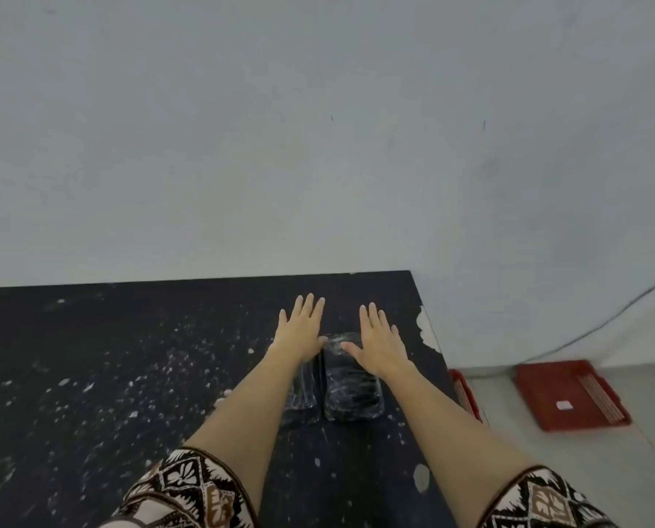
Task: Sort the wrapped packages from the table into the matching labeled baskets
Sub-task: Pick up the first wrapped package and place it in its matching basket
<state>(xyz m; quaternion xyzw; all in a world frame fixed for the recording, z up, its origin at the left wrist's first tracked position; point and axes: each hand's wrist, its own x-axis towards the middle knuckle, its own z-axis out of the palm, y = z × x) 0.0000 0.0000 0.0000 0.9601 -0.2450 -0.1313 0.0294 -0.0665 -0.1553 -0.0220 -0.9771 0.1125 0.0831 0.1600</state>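
On black table (89, 375), two wrapped packages (350, 390) side by side, near right edge. Above them, left hand (299, 333) and right hand (381, 346) spread flat, fingers splayed, gripping nothing (red baskets (569, 394) on floor, right).

We see a plain pale grey wall (318, 127) filling the upper part of the view, with a few small dark marks. Below it stands a black table (89, 375), speckled with white spots and chipped at its right edge. On the right, the floor (623, 470) is light grey. A thin cable (604, 325) runs down along the wall. The light is soft and even.
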